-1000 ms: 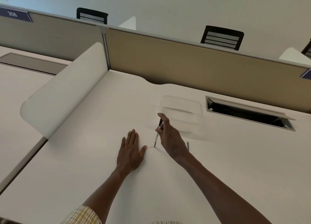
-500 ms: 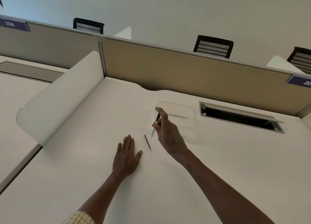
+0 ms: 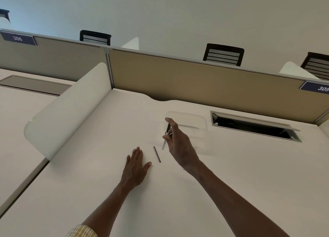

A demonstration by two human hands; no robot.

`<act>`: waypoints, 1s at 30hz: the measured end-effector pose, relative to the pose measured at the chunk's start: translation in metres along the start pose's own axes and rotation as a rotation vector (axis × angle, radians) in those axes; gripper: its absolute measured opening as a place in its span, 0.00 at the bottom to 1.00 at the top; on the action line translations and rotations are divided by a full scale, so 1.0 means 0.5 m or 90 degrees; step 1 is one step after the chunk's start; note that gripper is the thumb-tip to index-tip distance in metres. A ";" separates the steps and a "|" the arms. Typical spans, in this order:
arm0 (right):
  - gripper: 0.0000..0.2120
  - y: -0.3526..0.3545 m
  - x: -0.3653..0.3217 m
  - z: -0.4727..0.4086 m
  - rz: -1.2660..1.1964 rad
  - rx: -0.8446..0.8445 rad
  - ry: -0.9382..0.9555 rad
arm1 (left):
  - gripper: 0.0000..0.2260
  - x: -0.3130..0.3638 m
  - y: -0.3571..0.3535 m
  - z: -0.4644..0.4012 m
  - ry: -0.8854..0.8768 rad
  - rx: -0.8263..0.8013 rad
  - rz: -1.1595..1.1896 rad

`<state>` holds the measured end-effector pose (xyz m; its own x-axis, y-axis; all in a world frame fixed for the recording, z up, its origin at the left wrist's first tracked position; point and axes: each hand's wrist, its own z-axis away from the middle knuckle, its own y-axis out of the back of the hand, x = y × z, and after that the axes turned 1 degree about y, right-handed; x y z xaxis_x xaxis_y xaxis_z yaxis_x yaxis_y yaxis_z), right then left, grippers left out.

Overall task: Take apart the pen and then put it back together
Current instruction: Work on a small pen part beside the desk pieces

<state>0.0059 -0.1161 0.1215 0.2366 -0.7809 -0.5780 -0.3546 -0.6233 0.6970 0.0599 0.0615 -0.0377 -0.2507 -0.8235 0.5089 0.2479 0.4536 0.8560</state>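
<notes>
My right hand (image 3: 178, 144) pinches a pen (image 3: 166, 136) between thumb and fingers and holds it above the white desk (image 3: 178, 192). The pen has a dark upper part and a clear lower barrel, and it hangs nearly upright with its tip down. A thin dark rod (image 3: 157, 154), a pen part, lies loose on the desk just left of the pen's tip. My left hand (image 3: 136, 165) rests flat on the desk with straight fingers, a little left of the rod and not touching it.
A clear plastic tray (image 3: 187, 119) sits on the desk just behind my right hand. An open cable hatch (image 3: 254, 126) lies to the right. A white curved divider (image 3: 71, 108) stands at the left, a tan partition (image 3: 195, 80) at the back.
My right hand lifted the pen off the desk and moved it slightly right. The thin dark rod now lies uncovered on the desk. My left hand stayed flat.
</notes>
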 end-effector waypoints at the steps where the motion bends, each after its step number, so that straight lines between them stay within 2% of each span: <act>1: 0.29 0.000 0.000 0.002 -0.001 0.001 -0.003 | 0.32 0.005 0.008 0.001 0.006 0.001 0.030; 6: 0.30 -0.005 -0.001 0.007 0.012 -0.014 0.002 | 0.26 0.052 0.069 0.017 -0.003 0.049 0.173; 14: 0.26 -0.014 -0.024 -0.002 0.003 -0.021 0.012 | 0.19 0.140 0.140 0.036 -0.113 0.142 0.309; 16: 0.26 -0.012 -0.031 -0.004 0.009 -0.022 0.019 | 0.14 0.164 0.146 0.043 -0.145 0.173 0.338; 19: 0.26 -0.005 -0.038 -0.007 0.020 -0.018 0.032 | 0.03 0.195 0.156 0.055 -0.135 0.240 0.378; 22: 0.25 0.001 -0.042 -0.010 0.024 -0.026 0.051 | 0.03 0.210 0.161 0.064 -0.120 0.306 0.411; 27: 0.31 0.004 -0.039 -0.012 -0.010 -0.028 0.050 | 0.09 0.198 0.158 0.057 -0.107 0.311 0.441; 30: 0.29 -0.002 -0.028 -0.012 -0.036 -0.008 0.024 | 0.05 0.189 0.159 0.050 -0.059 0.302 0.469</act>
<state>0.0084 -0.1049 0.1317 0.2893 -0.7456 -0.6003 -0.3289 -0.6664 0.6692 0.0326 0.0282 0.0805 -0.2601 -0.2446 0.9341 -0.0339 0.9691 0.2443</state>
